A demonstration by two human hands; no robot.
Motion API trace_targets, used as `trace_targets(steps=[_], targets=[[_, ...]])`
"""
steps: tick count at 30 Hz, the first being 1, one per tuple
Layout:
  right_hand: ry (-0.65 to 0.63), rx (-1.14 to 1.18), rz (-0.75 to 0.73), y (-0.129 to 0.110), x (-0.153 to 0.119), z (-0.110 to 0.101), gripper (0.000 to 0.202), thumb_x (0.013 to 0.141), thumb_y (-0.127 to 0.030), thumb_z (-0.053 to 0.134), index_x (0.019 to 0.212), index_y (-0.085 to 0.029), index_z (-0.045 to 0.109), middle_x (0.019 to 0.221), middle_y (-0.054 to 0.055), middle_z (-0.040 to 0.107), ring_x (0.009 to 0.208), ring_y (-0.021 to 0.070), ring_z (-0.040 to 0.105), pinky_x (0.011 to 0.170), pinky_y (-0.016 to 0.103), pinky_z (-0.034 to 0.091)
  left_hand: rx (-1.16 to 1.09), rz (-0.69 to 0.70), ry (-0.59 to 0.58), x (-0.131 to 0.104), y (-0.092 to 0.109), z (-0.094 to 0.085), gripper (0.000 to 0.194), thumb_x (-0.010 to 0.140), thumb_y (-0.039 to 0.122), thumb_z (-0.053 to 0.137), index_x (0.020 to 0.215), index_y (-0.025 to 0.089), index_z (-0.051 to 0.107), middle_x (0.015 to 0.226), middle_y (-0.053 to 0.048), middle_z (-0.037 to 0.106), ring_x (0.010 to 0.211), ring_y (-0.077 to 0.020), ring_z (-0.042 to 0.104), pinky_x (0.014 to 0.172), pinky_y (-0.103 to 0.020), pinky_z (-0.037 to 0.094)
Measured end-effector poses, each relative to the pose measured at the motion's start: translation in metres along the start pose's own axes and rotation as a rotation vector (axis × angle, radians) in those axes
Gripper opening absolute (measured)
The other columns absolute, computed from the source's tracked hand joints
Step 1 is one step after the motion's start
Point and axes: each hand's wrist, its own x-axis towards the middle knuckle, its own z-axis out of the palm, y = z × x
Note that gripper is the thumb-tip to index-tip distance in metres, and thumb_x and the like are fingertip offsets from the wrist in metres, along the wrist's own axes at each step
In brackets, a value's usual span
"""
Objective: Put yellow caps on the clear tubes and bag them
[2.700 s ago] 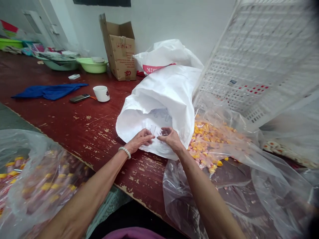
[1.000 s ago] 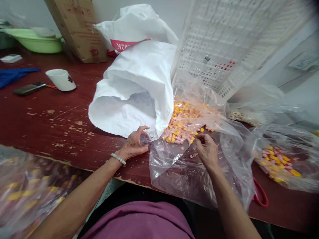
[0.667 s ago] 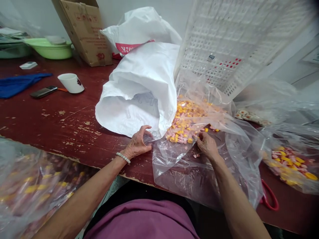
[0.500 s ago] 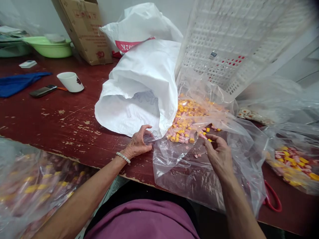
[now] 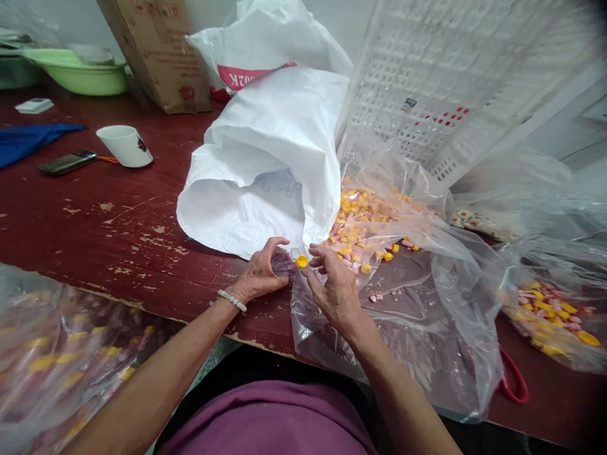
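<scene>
My left hand (image 5: 260,273), with a beaded bracelet at the wrist, is closed around clear plastic tubes (image 5: 281,263) whose round ends point right. Between the fingertips of my right hand (image 5: 336,289) is a yellow cap (image 5: 301,261), right at the tube ends; whether it is on a tube, I cannot tell. Just behind both hands lies a white woven sack (image 5: 265,133), its mouth toward me and more clear tubes inside. To the right, a pile of small pink pieces with yellow caps (image 5: 360,212) rests on a clear plastic bag (image 5: 403,328).
A white plastic crate (image 5: 427,82) leans behind the pile. On the red table (image 5: 128,208) at left are a white cup (image 5: 124,146), a phone (image 5: 69,162) and a blue cloth (image 5: 33,140). Filled bags (image 5: 57,373) sit at lower left and right (image 5: 552,316). Red handle (image 5: 515,379) at right.
My right hand has moved left from the pile to the tubes in my left hand, bringing a yellow cap. My left hand has stayed in place. The view has shifted slightly.
</scene>
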Motion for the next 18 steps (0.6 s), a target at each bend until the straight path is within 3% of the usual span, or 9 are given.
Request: trace_targets(steps=[3,6,8,10,12,14,15,16,18], targets=[[0.029,-0.003,-0.047,0.003,-0.006,0.009,0.029,0.079,-0.005,0.044,0.102,-0.018,0.057,0.112,0.011,0.054,0.103,0.0190,0.053,0.087,0.035,0.047,-0.016,0.005,0.009,0.001,-0.003,0.000,0.060,0.061,0.015,0.065,0.116,0.020,0.040,0.090,-0.002,0.064,0.076,-0.0141,0.063,0.074,-0.028,0.050],[-0.042,-0.090,-0.079,0.001,-0.011,0.018,0.042,0.074,0.000,0.041,0.105,-0.020,0.060,0.112,0.010,0.050,0.104,0.0203,0.049,0.090,0.039,0.044,-0.032,-0.010,0.004,0.001,-0.005,0.000,0.061,0.060,0.015,0.066,0.115,0.020,0.041,0.090,-0.001,0.064,0.075,-0.0139,0.063,0.072,-0.027,0.051],[-0.092,-0.121,-0.106,0.000,-0.012,0.013,0.046,0.072,-0.001,0.043,0.108,-0.022,0.061,0.115,0.009,0.049,0.102,0.0198,0.050,0.088,0.038,0.045,-0.041,-0.025,0.009,0.001,-0.007,0.000,0.061,0.060,0.015,0.066,0.116,0.020,0.041,0.090,-0.001,0.064,0.074,-0.0141,0.064,0.072,-0.027,0.051],[-0.055,-0.114,-0.112,0.004,-0.012,-0.005,0.042,0.073,-0.002,0.042,0.105,-0.022,0.062,0.114,0.009,0.050,0.100,0.0185,0.051,0.086,0.036,0.045,-0.059,-0.033,0.028,0.001,-0.008,0.001,0.061,0.060,0.014,0.065,0.116,0.020,0.041,0.089,-0.001,0.064,0.074,-0.0143,0.064,0.072,-0.027,0.052],[0.116,-0.134,-0.020,0.017,-0.014,-0.032,0.033,0.077,-0.005,0.042,0.099,-0.020,0.061,0.103,0.008,0.055,0.095,0.0173,0.054,0.081,0.033,0.046,-0.078,-0.038,0.041,0.001,-0.009,0.002,0.061,0.059,0.014,0.064,0.116,0.019,0.041,0.089,-0.002,0.064,0.074,-0.0143,0.064,0.072,-0.028,0.052],[0.338,-0.228,0.191,0.041,-0.017,-0.059,0.021,0.080,-0.012,0.043,0.092,-0.017,0.060,0.089,0.006,0.058,0.083,0.0173,0.055,0.074,0.032,0.046,-0.092,-0.045,0.042,0.001,-0.008,0.003,0.061,0.059,0.013,0.064,0.115,0.019,0.041,0.088,-0.002,0.064,0.073,-0.0141,0.064,0.072,-0.027,0.052],[0.388,-0.286,0.312,0.055,-0.019,-0.069,0.020,0.080,-0.016,0.044,0.093,-0.016,0.059,0.088,0.007,0.058,0.079,0.0180,0.055,0.071,0.033,0.046,-0.090,-0.049,0.039,0.001,-0.007,0.003,0.061,0.058,0.013,0.064,0.115,0.019,0.041,0.087,-0.002,0.064,0.073,-0.0140,0.064,0.071,-0.027,0.052],[0.353,-0.348,0.395,0.070,-0.020,-0.075,0.020,0.078,-0.020,0.046,0.092,-0.015,0.060,0.087,0.008,0.059,0.075,0.0186,0.055,0.071,0.034,0.045,-0.085,-0.051,0.037,0.001,-0.006,0.002,0.061,0.058,0.012,0.064,0.114,0.019,0.041,0.086,-0.001,0.065,0.072,-0.0138,0.064,0.071,-0.027,0.051],[0.164,-0.414,0.435,0.094,-0.021,-0.076,0.026,0.075,-0.027,0.052,0.096,-0.014,0.061,0.093,0.011,0.059,0.078,0.0206,0.055,0.073,0.037,0.045,-0.065,-0.048,0.039,0.000,-0.003,0.001,0.060,0.058,0.012,0.063,0.114,0.019,0.041,0.087,-0.001,0.065,0.071,-0.0134,0.063,0.071,-0.027,0.051]])
